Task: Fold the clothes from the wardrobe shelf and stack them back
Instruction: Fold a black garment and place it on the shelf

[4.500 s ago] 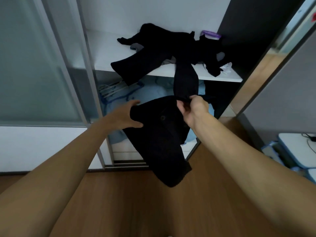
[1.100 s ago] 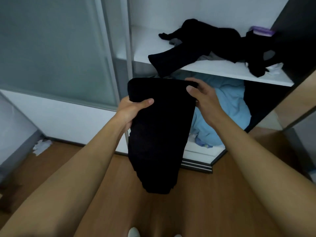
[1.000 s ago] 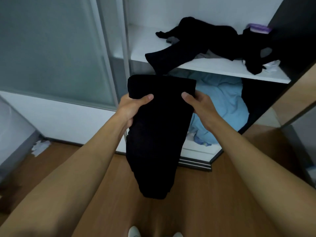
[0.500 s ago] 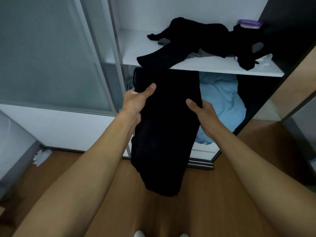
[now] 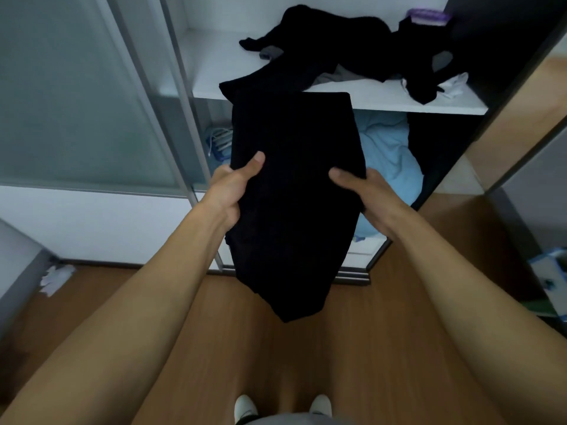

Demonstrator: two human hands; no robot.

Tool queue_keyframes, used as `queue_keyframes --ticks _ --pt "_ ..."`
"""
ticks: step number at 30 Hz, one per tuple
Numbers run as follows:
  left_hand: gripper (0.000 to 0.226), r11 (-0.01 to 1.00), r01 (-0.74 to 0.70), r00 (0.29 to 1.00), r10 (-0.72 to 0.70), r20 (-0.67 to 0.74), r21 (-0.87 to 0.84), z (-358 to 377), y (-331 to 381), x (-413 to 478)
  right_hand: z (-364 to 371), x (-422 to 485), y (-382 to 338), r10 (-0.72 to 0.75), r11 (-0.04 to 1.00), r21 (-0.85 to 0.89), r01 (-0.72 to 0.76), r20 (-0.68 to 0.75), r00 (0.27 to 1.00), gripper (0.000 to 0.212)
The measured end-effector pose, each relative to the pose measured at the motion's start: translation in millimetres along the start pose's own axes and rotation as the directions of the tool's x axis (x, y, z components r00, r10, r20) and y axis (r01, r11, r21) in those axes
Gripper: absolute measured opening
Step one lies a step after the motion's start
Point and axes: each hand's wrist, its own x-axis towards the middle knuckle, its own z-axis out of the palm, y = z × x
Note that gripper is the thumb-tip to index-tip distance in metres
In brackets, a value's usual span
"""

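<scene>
A black garment (image 5: 294,191), folded into a long panel, hangs in front of the wardrobe. My left hand (image 5: 233,185) grips its left edge with the thumb on top. My right hand (image 5: 365,191) grips its right edge the same way. Its top end reaches up to the front of the white wardrobe shelf (image 5: 383,99); its bottom end hangs free above the floor. A heap of unfolded black clothes (image 5: 343,50) lies on that shelf, one dark leg draped over the shelf's front edge.
A frosted sliding door (image 5: 76,96) stands to the left. Light blue bedding (image 5: 389,157) and hangers (image 5: 219,138) fill the compartment below the shelf. A purple box (image 5: 426,16) sits at the shelf's back right. A crumpled white paper (image 5: 56,277) lies on the wooden floor.
The garment came off the shelf and got folded. In the last second both hands slid down its edges toward the middle, and its top end rose toward the shelf.
</scene>
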Motion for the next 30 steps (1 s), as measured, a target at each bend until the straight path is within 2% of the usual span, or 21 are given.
queue_keyframes --ticks 2,5,8,10,13,15,17,19,23,27,30 --pt "0.042 0.999 0.015 1.000 -0.015 0.007 -0.031 4.2 4.3 1.5 -2.8 -7.3 17.3 0.004 0.995 -0.096 -0.005 -0.009 1.000 0.029" --pt "0.049 0.998 0.065 0.986 -0.064 0.152 0.001 -4.1 3.9 1.4 -0.3 -10.3 31.9 -0.006 1.000 0.007 0.007 -0.122 0.993 0.019" --pt "0.064 0.971 0.162 0.939 -0.207 0.276 0.175 -21.9 -14.9 -5.5 0.5 -10.9 32.6 0.074 0.993 0.104 -0.061 -0.126 0.989 0.024" --pt "0.060 0.946 0.173 0.940 -0.242 0.239 0.275 -24.9 -30.0 -9.8 -1.3 -11.3 28.8 0.157 0.975 0.174 -0.135 -0.118 0.981 0.028" --pt "0.029 0.968 0.146 0.979 -0.171 0.108 0.204 -17.0 -38.0 -8.4 -8.1 -14.9 24.2 0.286 0.911 0.329 -0.247 -0.075 0.955 0.028" --pt "0.023 0.976 0.148 0.986 -0.158 0.054 0.163 -9.7 -37.0 -5.6 -15.7 -20.9 28.0 0.273 0.879 0.414 -0.237 -0.028 0.962 0.039" --pt "0.024 0.976 0.158 0.984 -0.167 0.053 0.147 -5.1 -37.2 -3.6 -18.3 -30.4 38.9 0.253 0.878 0.416 -0.237 0.017 0.967 0.046" --pt "0.029 0.974 0.185 0.978 -0.196 0.070 0.134 -4.2 -36.3 -3.0 -14.6 -39.6 51.0 0.269 0.886 0.383 -0.261 0.033 0.963 0.041" --pt "0.028 0.958 0.205 0.971 -0.225 0.082 0.198 -14.8 -23.7 -2.4 -3.5 -43.8 58.9 0.224 0.901 0.386 -0.196 -0.029 0.974 0.036" --pt "0.022 0.935 0.077 0.997 -0.060 -0.058 0.347 -26.5 -18.3 -1.0 -1.9 -43.0 56.5 0.249 0.873 0.444 -0.204 -0.046 0.967 0.038" --pt "0.020 0.907 0.017 0.965 0.096 -0.245 0.421 -36.7 -26.7 -1.9 -5.5 -42.4 56.5 0.278 0.855 0.461 -0.238 -0.019 0.960 0.043"
